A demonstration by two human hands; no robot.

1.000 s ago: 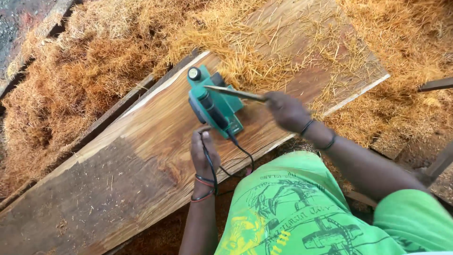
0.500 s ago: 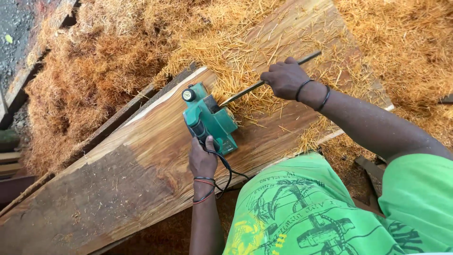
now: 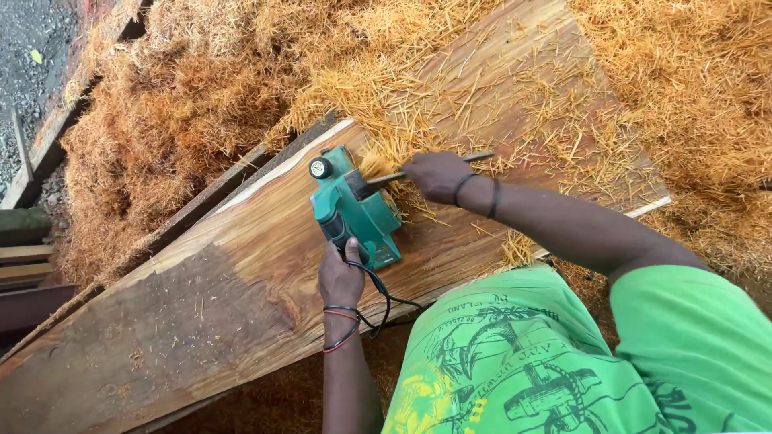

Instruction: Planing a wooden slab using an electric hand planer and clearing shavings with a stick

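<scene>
A green electric hand planer (image 3: 354, 205) rests on a wide wooden plank (image 3: 241, 289). My left hand (image 3: 341, 276) grips the planer's rear handle, with its black cord (image 3: 382, 301) trailing back past my wrist. My right hand (image 3: 438, 174) holds a thin dark metal rod (image 3: 474, 157), whose tip pokes into the planer's side opening, where a clump of yellow shavings (image 3: 378, 165) sticks out. The plank's near left part is darker and rough; the part by the planer is pale and smooth.
Thick heaps of orange-brown wood shavings (image 3: 177, 120) cover the ground and the plank's far end (image 3: 523, 72). Other boards (image 3: 48, 137) lie at the left beside gravel. My green shirt (image 3: 563, 354) fills the lower right.
My right hand has drawn back from the far side of the plank toward the planer, bringing the rod's tip to the planer's side. My left hand stays on the handle.
</scene>
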